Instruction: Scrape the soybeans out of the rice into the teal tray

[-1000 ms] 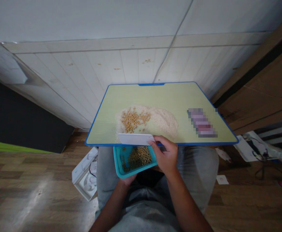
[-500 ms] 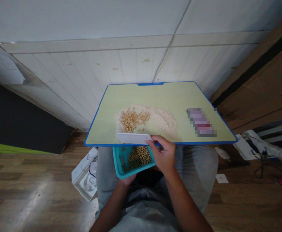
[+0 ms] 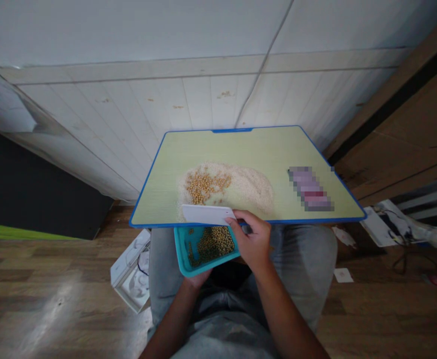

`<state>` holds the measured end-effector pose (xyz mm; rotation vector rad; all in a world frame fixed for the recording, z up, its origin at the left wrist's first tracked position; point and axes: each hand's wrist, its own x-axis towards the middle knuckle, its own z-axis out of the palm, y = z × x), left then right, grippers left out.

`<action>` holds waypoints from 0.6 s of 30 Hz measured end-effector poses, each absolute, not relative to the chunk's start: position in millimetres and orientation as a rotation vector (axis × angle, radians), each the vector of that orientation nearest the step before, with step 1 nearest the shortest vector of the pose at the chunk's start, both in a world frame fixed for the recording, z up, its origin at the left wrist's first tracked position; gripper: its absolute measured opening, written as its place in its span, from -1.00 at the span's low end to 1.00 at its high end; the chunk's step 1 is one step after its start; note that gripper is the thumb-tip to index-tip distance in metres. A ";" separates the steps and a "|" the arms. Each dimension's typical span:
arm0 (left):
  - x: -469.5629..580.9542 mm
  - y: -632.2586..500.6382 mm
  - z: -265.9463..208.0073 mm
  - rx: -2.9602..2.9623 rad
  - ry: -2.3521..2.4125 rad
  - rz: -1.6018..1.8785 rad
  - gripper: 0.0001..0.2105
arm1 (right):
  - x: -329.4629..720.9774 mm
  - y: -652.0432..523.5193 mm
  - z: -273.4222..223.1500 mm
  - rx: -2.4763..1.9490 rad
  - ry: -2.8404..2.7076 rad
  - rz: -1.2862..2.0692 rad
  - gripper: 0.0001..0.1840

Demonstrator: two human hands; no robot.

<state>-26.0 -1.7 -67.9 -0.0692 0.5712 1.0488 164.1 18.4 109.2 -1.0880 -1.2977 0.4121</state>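
My right hand (image 3: 251,237) pinches one end of a flat white scraper (image 3: 205,214), which stands at the front edge of a yellow-green board (image 3: 263,147) with a blue rim. Just below that edge, a teal plastic basket (image 3: 186,270) is tilted slightly and holds round tan beans (image 3: 218,242). My left hand (image 3: 199,278) supports the basket from beneath; its fingers are hidden under it. On the board behind the scraper, loose tan soybeans (image 3: 199,187) lie on the left part of a spread of pale rice-like grains (image 3: 254,184).
A pixelated rectangular item (image 3: 310,188) lies on the board's right side. The board's far edge is close to a white panelled wall (image 3: 128,104). On the floor are an open white box (image 3: 132,279) at left and cables with a white item (image 3: 381,227) at right.
The scraper and both hands hold nearly the same place. A bean seen at the scraper's lower edge no longer shows there. The view has shifted very slightly.
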 end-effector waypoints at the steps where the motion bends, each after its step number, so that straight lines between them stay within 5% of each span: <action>1: -24.9 -1.1 -66.2 -0.071 0.612 1.060 -0.32 | 162.9 19.0 108.9 -1.085 -1.300 0.402 -0.87; 18: -33.0 -11.1 -64.4 -0.054 0.626 0.998 -0.27 | 219.3 13.9 81.9 -1.322 -0.767 0.232 -0.78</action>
